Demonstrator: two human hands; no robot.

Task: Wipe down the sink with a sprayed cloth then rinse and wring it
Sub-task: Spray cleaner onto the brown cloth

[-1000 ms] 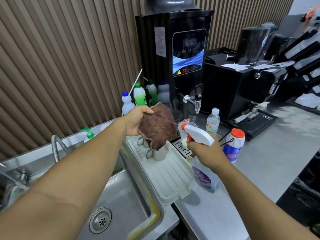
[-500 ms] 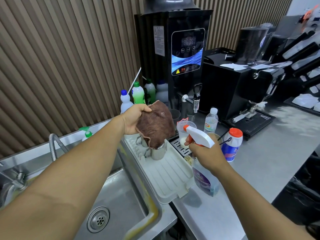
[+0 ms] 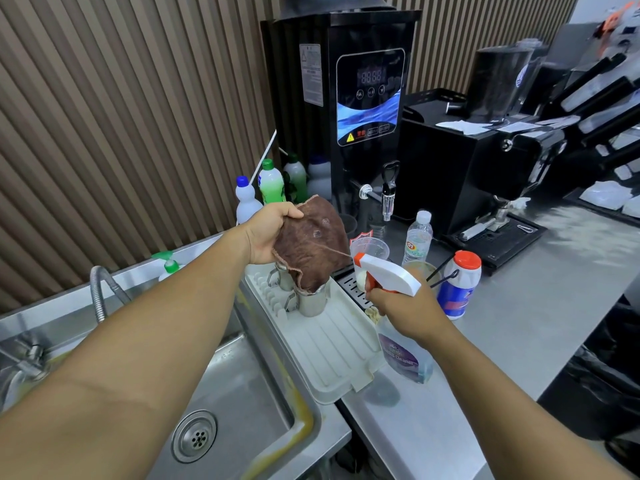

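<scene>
My left hand (image 3: 268, 233) holds up a brown cloth (image 3: 311, 245) by its upper edge, above the white drying rack. My right hand (image 3: 403, 306) grips a spray bottle (image 3: 403, 355) of blue cleaner; its white and orange trigger head (image 3: 386, 275) points left at the cloth, a short way from it. The steel sink (image 3: 242, 389) lies below my left forearm, with its drain (image 3: 194, 436) at the bottom. A flexible tap hose (image 3: 100, 289) rises at the left.
The white drying rack (image 3: 332, 351) holds metal cups (image 3: 310, 299) under the cloth. A plastic cup (image 3: 370, 249), a water bottle (image 3: 418, 237) and a red-capped canister (image 3: 459, 285) stand behind the sprayer. Detergent bottles (image 3: 270, 183) and a black water boiler (image 3: 346, 109) stand at the back.
Both hands stay nearly in place; the cloth and sprayer have shifted only slightly. The sprayer head sits a little closer to the cloth.
</scene>
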